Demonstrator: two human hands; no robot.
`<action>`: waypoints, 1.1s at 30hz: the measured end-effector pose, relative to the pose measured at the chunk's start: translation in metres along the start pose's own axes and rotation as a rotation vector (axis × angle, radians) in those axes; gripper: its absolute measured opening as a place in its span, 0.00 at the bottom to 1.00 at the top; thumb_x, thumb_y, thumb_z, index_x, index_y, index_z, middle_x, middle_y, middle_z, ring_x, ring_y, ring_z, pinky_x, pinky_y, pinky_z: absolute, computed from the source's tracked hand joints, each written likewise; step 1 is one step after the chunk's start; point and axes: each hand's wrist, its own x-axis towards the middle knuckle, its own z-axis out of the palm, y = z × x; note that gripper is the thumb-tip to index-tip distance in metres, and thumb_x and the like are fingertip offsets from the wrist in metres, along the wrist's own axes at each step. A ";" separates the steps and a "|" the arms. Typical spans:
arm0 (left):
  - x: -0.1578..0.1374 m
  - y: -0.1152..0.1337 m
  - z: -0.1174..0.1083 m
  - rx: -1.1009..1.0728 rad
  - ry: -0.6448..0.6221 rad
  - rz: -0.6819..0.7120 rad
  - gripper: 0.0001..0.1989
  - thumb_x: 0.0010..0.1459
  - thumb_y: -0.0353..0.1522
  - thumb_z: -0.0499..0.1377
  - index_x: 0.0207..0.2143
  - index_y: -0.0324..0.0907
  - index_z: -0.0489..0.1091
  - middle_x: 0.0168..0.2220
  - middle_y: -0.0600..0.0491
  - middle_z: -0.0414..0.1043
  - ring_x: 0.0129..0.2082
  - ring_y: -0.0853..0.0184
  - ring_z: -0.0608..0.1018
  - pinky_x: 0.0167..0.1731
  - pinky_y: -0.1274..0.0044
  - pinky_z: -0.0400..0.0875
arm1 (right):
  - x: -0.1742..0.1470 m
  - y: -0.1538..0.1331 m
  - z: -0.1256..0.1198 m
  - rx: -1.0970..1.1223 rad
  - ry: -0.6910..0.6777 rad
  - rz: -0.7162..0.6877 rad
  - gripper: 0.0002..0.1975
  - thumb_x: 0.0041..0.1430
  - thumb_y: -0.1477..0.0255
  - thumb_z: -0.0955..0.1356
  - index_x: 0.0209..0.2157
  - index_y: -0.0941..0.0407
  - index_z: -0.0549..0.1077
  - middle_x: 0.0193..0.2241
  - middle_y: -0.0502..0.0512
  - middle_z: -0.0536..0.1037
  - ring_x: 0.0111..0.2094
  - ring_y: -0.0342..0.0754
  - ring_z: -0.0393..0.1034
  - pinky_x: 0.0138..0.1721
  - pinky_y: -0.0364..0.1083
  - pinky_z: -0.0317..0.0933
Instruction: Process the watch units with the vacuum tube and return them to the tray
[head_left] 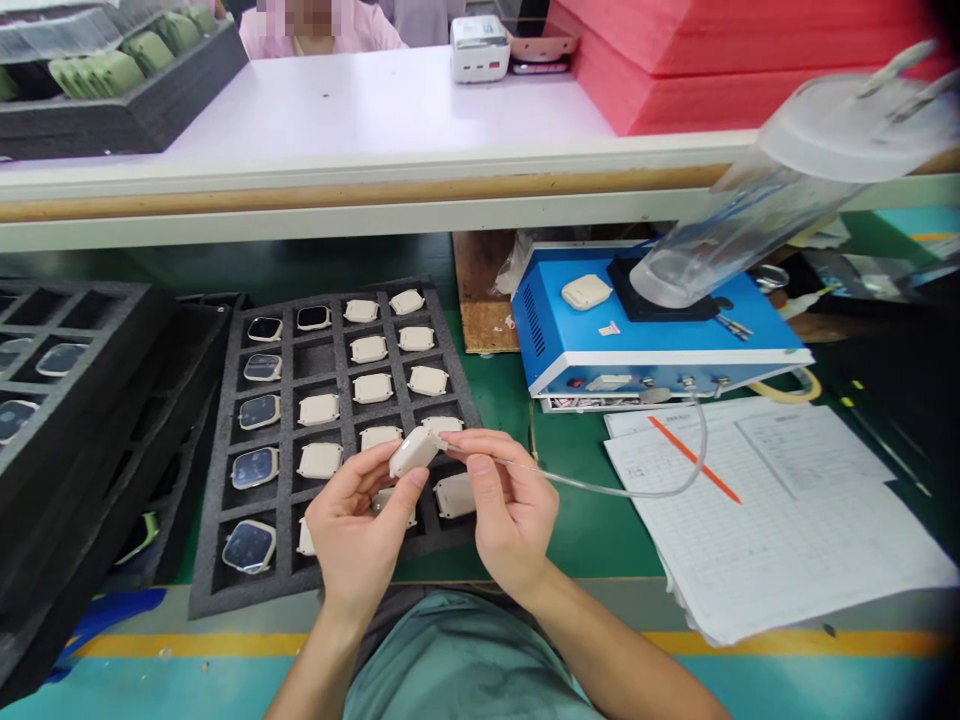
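Between the thumb and fingers of my left hand [360,525] a cream smartwatch case [415,452] is held tilted on its side. My right hand [514,510] pinches the end of a clear thin tube [600,488], its tip up against the edge of the case. The tube curves back to the front of a blue machine [547,320]. Beneath my hands lies a black foam tray [289,540] with cream watch cases in its pockets; those in the left column show dark screens. My hands hide part of the tray's near right side.
Stacked foam trays [142,330] stand at the left. A clear cylinder [720,220] and a loose cream case [586,292] sit on the machine. Papers [765,540] with an orange strip [694,458] lie right. A shelf [360,130] crosses behind; a person sits beyond it.
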 end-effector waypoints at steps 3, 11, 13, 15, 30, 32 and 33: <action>0.000 -0.001 -0.001 0.004 0.012 -0.004 0.16 0.49 0.38 0.76 0.40 0.41 0.84 0.37 0.47 0.87 0.35 0.58 0.88 0.38 0.73 0.85 | 0.002 -0.001 0.001 0.013 -0.001 -0.013 0.10 0.74 0.72 0.66 0.46 0.51 0.80 0.43 0.57 0.84 0.46 0.52 0.81 0.48 0.54 0.80; 0.004 -0.002 -0.002 0.020 0.029 0.025 0.16 0.47 0.36 0.77 0.40 0.43 0.85 0.36 0.49 0.87 0.32 0.64 0.88 0.36 0.81 0.83 | 0.008 -0.003 0.004 -0.024 0.015 -0.047 0.10 0.74 0.71 0.66 0.43 0.52 0.81 0.40 0.58 0.84 0.43 0.50 0.82 0.45 0.50 0.80; 0.005 -0.003 -0.002 0.020 0.044 0.021 0.17 0.46 0.36 0.78 0.40 0.44 0.85 0.37 0.50 0.87 0.33 0.64 0.88 0.36 0.82 0.83 | 0.011 -0.004 0.004 -0.019 0.016 -0.065 0.10 0.73 0.71 0.65 0.43 0.53 0.81 0.40 0.58 0.85 0.43 0.50 0.82 0.45 0.49 0.79; 0.006 -0.004 -0.002 0.012 0.052 0.020 0.17 0.46 0.36 0.78 0.39 0.44 0.85 0.37 0.50 0.87 0.34 0.62 0.88 0.36 0.81 0.84 | 0.013 -0.004 0.005 0.000 0.017 -0.074 0.10 0.73 0.71 0.65 0.44 0.53 0.81 0.40 0.58 0.85 0.43 0.50 0.82 0.44 0.48 0.79; 0.008 -0.001 -0.001 -0.003 0.084 -0.039 0.21 0.40 0.39 0.79 0.38 0.42 0.85 0.38 0.48 0.87 0.34 0.60 0.88 0.37 0.80 0.84 | 0.012 -0.002 0.007 0.095 0.008 -0.033 0.11 0.74 0.72 0.66 0.46 0.51 0.81 0.42 0.57 0.84 0.46 0.49 0.81 0.47 0.46 0.76; 0.009 -0.001 0.000 -0.024 0.076 -0.046 0.21 0.40 0.39 0.79 0.38 0.42 0.85 0.38 0.48 0.87 0.34 0.60 0.89 0.38 0.81 0.83 | 0.012 -0.002 0.008 0.093 0.009 -0.039 0.11 0.74 0.73 0.66 0.46 0.50 0.82 0.42 0.56 0.84 0.46 0.48 0.81 0.47 0.46 0.75; 0.009 -0.001 0.000 -0.038 0.071 -0.049 0.21 0.40 0.40 0.79 0.38 0.42 0.85 0.38 0.48 0.87 0.34 0.60 0.89 0.38 0.82 0.83 | 0.012 -0.003 0.008 0.091 0.013 -0.045 0.11 0.74 0.73 0.66 0.45 0.50 0.82 0.42 0.56 0.84 0.46 0.48 0.81 0.47 0.45 0.75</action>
